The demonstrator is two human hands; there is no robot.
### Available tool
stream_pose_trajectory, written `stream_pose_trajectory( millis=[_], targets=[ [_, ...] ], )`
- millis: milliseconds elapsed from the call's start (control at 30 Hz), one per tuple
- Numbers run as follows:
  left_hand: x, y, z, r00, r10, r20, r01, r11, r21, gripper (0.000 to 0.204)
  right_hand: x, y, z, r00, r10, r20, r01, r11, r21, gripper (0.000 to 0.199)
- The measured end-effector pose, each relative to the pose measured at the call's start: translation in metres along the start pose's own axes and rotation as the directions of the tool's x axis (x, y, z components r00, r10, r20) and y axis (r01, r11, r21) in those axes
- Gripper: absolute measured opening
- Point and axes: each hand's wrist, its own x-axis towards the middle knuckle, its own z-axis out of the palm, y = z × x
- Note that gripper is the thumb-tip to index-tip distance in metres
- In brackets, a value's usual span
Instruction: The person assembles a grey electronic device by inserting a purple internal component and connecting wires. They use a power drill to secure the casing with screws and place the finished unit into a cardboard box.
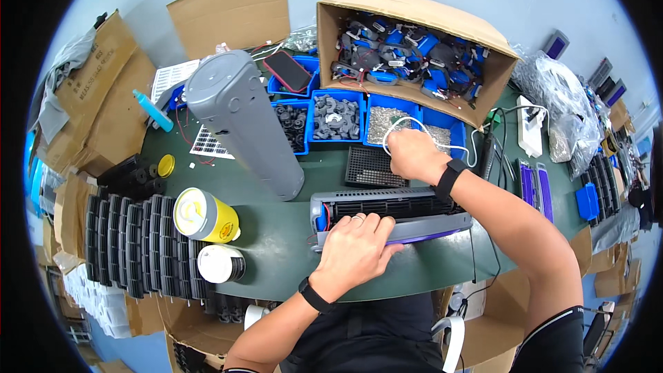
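Observation:
My left hand [357, 245] grips the near side of a long grey plastic housing [428, 224], its fingers over the top edge and its thumb apart. Inside the housing lies a black ribbed roller [387, 205], with a blue part and red wire at the left end. My right hand [414, 155] is closed, fingers curled down, at the near edge of a blue bin of small metal screws [388, 124]. A white cable [407, 121] loops by these fingers; what they hold, if anything, is hidden. Just left of that hand sits a black grid tray [374, 167].
A tall grey column [252, 128] stands left of the housing. Nearby are a yellow tub [222, 220], a white jar [219, 264] and stacked black rollers [135, 245]. Behind the bins, a cardboard box [504, 72] holds blue-and-grey motor units. Black cables [498, 166] run at right.

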Motion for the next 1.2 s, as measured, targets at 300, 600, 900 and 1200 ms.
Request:
stream_pose_trajectory(
  millis=[300,600,900,1200],
  targets=[
    [-0.002,-0.005,-0.002,0.999,-0.031,0.033,0.032,0.999,-0.012,0.044,-0.145,0.030,-0.045,0.953,0.299,-0.050,-0.075,0.392,0.917,0.009],
    [0.003,-0.004,0.001,1.000,-0.013,0.024,0.013,1.000,-0.016,0.046,-0.222,0.038,0.038,0.854,0.477,-0.208,0.044,0.332,0.942,0.013],
    [0.000,-0.004,-0.001,1.000,-0.024,-0.007,0.024,1.000,-0.009,0.044,-0.213,0.014,0.035,0.775,0.372,-0.511,0.029,0.787,0.616,0.013],
    [-0.007,-0.002,0.003,0.998,-0.060,-0.024,0.060,0.998,-0.012,0.044,-0.210,0.008,0.031,0.799,0.390,-0.459,-0.046,0.799,0.599,0.007]
  ],
)
